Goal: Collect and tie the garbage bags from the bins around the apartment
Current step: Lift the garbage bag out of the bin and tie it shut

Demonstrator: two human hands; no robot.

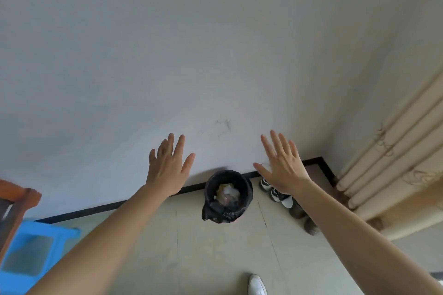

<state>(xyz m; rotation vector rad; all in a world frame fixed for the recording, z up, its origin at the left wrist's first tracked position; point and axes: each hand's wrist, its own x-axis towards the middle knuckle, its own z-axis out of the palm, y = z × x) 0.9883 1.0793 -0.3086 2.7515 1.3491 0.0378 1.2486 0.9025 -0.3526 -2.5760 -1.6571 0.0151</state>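
Note:
A small round bin (244,193) lined with a black garbage bag (217,214) stands on the floor against the wall. Crumpled paper and other rubbish fill it. Part of the black bag hangs over the bin's near left side. My left hand (167,167) is stretched out above and left of the bin, fingers straight and spread, holding nothing. My right hand (282,165) is stretched out above and right of it, also flat and empty. Neither hand touches the bin or bag.
Several shoes (280,195) line the wall right of the bin. Beige curtains (395,163) hang at the far right. A blue plastic stool (33,254) and a wooden chair (16,201) stand at the left. My white shoe (257,285) shows at the bottom.

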